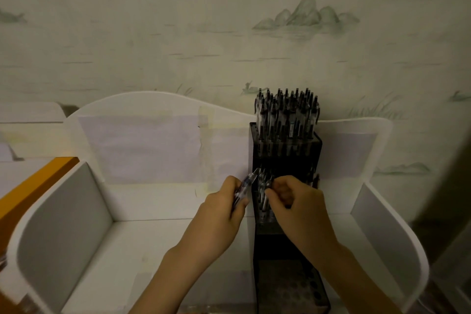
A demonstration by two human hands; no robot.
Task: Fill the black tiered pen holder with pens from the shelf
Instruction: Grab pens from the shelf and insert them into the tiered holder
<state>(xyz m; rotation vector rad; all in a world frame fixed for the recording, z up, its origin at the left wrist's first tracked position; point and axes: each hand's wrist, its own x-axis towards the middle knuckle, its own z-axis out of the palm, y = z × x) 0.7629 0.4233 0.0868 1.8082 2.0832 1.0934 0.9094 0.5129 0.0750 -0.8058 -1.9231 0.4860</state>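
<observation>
A black tiered pen holder (288, 234) stands on the white shelf, right of centre. Its top tier is packed with several clear pens with black caps (286, 115). The middle tier holds a few pens (263, 194) at its left side. The lowest tier (288, 288) shows bare holes. My left hand (224, 209) grips a small bundle of pens (243, 187) just left of the holder. My right hand (295, 201) pinches one pen over the middle tier, its tip down in the holder.
The white shelf (158, 242) has curved side walls left (63, 224) and right (390, 232) and a tall back panel (153, 140) against a painted wall. An orange edge (33, 188) runs at the far left. Bare shelf floor lies left of the holder.
</observation>
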